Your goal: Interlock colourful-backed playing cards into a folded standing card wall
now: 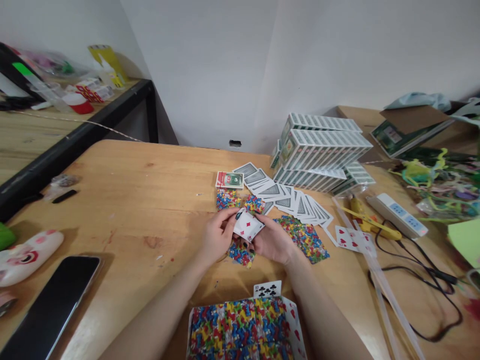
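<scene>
Bare forearms [165, 295], seemingly dark-painted nails [245, 245].

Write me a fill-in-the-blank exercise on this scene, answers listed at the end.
1. The left hand and right hand hold a playing card marked with red ____.
2. The black-suited ten near the forearms belongs to the suit of ____.
3. The phone lies on the person's ____ side.
4. The body of the power strip is ____ in colour, with blue socket panels.

Missing words: diamonds; clubs; left; white.
</scene>
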### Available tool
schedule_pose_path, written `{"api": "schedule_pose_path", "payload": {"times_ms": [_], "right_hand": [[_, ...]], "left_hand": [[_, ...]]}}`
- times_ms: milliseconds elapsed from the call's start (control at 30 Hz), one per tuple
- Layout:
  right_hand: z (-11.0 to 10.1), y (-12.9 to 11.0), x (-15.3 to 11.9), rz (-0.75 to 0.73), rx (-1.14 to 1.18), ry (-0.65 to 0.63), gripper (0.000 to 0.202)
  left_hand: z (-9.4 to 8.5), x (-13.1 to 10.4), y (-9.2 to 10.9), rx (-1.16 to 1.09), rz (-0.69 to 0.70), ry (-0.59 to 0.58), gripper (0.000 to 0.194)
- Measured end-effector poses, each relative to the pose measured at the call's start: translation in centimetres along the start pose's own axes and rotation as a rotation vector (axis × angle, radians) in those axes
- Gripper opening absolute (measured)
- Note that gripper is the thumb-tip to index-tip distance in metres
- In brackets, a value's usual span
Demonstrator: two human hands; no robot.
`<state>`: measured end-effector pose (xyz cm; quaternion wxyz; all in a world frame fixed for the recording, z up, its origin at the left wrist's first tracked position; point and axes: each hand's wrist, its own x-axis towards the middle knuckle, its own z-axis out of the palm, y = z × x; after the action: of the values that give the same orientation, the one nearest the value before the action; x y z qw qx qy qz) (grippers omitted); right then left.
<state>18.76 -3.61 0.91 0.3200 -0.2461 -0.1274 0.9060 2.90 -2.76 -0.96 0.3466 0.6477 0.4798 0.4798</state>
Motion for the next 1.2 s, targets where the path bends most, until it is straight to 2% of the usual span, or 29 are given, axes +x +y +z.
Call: {"api": "schedule_pose_path", "payload": {"times_ms": [200, 300, 433, 533, 633, 767, 867, 1033, 1100, 1200], "right_hand": [[0.3, 0.0, -0.1, -0.018, 0.018, 0.048, 0.027], [0.4, 0.3, -0.2, -0.076, 0.015, 0.072, 0.027], [0.3, 0.7, -0.3, -0.175, -0.057, 0.078, 0.035], [0.2, 0.9, -0.5, -0.228, -0.115, 0.072, 0.04], [0.0, 1.0, -0.7, -0.243, -0.198, 0.058, 0.036], [-0.2, 1.0, -0.8, -0.2, -0.31, -0.025, 0.028], [0.0, 0.8, -0.9, -0.163, -0.353, -0.083, 0.027], [0.6, 0.6, -0.8, -0.208, -0.341, -0.068, 0.032], [0.6, 0.5, -0.6, -0.242, -0.268, -0.047, 0.033], [0.5, 0.3, -0.4, -0.281, -0.153, -0.017, 0.037]], "left_hand": [[-0.3, -0.1, 0.4, 0.173, 0.172, 0.012, 0.024], [-0.3, -0.1, 0.4, 0.174, 0.186, 0.006, 0.025], [-0.3, 0.0, 0.3, 0.07, 0.112, 0.02, 0.023], [-0.6, 0.3, 0.2, -0.037, 0.035, -0.038, 0.023], [-0.8, 0.4, 0.2, -0.089, -0.004, -0.072, 0.023], [-0.8, 0.2, 0.0, -0.053, 0.003, 0.005, 0.023], [-0.8, 0.4, 0.1, -0.042, -0.008, 0.104, 0.026], [-1.0, 1.3, 0.1, -0.218, -0.156, 0.276, 0.034], [-1.1, 1.4, -0.2, -0.239, -0.182, 0.282, 0.032], [-1.0, 1.2, -0.6, -0.211, -0.165, 0.215, 0.025]]}}
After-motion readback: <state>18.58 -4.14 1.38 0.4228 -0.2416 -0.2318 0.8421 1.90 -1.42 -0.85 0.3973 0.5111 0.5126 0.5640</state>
